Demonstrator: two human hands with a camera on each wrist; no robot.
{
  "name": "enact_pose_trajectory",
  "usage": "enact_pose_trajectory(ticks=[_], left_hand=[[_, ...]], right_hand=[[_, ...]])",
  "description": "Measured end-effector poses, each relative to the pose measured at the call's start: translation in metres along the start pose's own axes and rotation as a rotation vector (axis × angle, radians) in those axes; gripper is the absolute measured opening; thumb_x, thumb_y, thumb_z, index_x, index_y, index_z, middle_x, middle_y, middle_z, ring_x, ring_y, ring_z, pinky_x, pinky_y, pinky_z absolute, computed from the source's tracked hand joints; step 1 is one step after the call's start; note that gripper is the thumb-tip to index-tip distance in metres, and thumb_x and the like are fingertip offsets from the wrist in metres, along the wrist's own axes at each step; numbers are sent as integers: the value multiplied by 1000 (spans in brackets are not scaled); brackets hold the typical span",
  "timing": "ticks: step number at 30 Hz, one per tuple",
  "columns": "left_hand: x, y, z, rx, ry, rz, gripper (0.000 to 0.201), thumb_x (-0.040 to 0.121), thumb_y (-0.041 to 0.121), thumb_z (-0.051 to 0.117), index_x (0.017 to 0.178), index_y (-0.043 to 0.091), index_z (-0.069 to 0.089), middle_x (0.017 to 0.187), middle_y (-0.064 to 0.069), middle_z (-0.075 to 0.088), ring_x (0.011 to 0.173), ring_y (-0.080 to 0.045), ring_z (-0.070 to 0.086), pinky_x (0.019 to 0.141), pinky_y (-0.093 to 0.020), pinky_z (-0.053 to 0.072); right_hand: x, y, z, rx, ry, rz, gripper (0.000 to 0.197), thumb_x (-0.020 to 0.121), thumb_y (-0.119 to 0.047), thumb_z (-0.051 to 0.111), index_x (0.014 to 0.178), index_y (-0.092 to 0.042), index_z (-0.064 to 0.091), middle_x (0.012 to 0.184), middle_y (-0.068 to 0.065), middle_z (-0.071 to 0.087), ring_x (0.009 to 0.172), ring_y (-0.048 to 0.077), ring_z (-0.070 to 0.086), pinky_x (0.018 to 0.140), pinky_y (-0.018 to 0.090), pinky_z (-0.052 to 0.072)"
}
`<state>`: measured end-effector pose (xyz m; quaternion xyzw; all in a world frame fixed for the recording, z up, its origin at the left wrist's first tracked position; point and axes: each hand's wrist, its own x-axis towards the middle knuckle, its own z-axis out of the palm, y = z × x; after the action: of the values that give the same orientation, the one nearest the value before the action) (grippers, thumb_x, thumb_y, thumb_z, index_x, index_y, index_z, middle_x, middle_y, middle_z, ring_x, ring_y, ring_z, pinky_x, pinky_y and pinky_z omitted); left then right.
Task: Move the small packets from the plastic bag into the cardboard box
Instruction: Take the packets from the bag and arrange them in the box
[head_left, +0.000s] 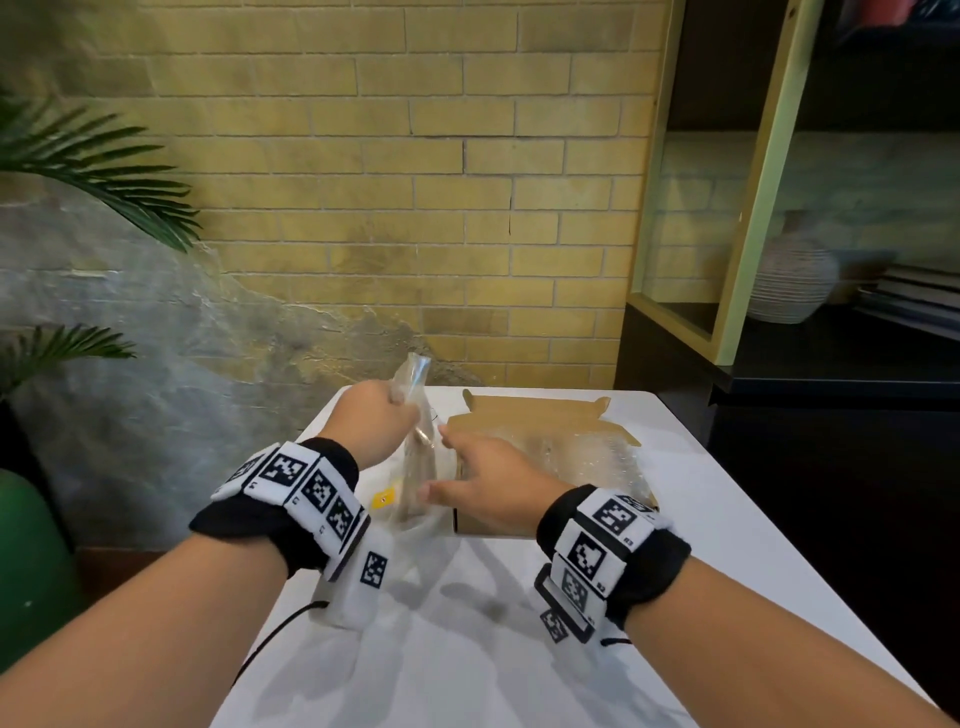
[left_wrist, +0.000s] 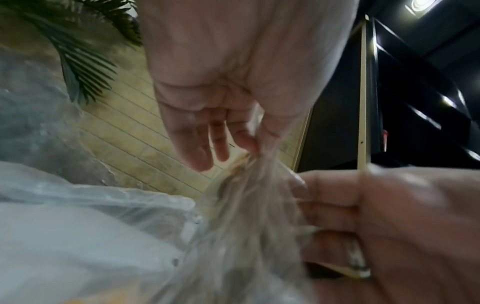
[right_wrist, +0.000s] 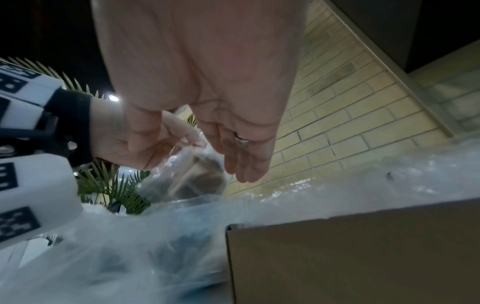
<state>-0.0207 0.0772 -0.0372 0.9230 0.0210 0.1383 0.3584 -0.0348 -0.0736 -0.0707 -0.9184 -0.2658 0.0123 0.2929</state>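
Note:
A clear plastic bag (head_left: 415, 467) stands on the white table (head_left: 519, 649), its neck twisted into a rope. My left hand (head_left: 400, 410) pinches that neck between thumb and forefinger (left_wrist: 252, 152) and holds it up; its other fingers hang loose. My right hand (head_left: 441, 460) is flat, and its straight fingers (right_wrist: 246, 168) lie against the right side of the neck. A yellow packet (head_left: 384, 499) shows through the bag's lower part. The open cardboard box (head_left: 493, 522) sits just right of the bag, with its flap (head_left: 540, 415) folded back and crinkled clear wrap (head_left: 587, 457) inside.
A dark shelf unit (head_left: 805, 364) holding a ribbed vase (head_left: 789, 280) stands off the table's right edge. Palm fronds (head_left: 93, 166) and a green object (head_left: 26, 561) are on the left. A brick wall (head_left: 415, 208) rises behind the table. The near half of the tabletop lies bare.

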Motion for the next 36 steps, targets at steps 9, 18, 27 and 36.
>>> enact_pose_trajectory(ticks=[9, 18, 27, 36], left_hand=[[-4, 34, 22, -585, -102, -24, 20, 85, 17, 52, 66, 18, 44, 69, -6, 51, 65, -19, 44, 64, -31, 35], [-13, 51, 33, -905, -277, -81, 42, 92, 52, 42, 74, 18, 59, 75, 3, 54, 71, -14, 52, 79, -38, 49], [-10, 45, 47, -951, -410, 43, 31, 95, 1, 43, 100, 23, 63, 74, 1, 53, 61, -9, 57, 66, -33, 52], [0, 42, 71, -779, -196, 206, 29, 90, -2, 52, 100, 23, 63, 70, 7, 57, 53, -2, 51, 60, -21, 50]], right_hand=[[9, 0, -3, 397, 300, 68, 56, 88, -17, 58, 138, -28, 35, 122, 3, 61, 111, 22, 58, 94, 42, 50], [-1, 27, -28, 665, 320, 61, 38, 87, 1, 54, 118, -20, 50, 112, 5, 63, 98, 14, 61, 69, 26, 56], [-6, 45, -39, 850, 361, 0, 45, 85, 5, 57, 121, -22, 48, 116, 10, 63, 105, 27, 63, 91, 44, 52], [0, 65, -47, 620, 572, 68, 29, 79, -22, 72, 103, -14, 59, 92, 13, 64, 81, 26, 61, 72, 39, 55]])
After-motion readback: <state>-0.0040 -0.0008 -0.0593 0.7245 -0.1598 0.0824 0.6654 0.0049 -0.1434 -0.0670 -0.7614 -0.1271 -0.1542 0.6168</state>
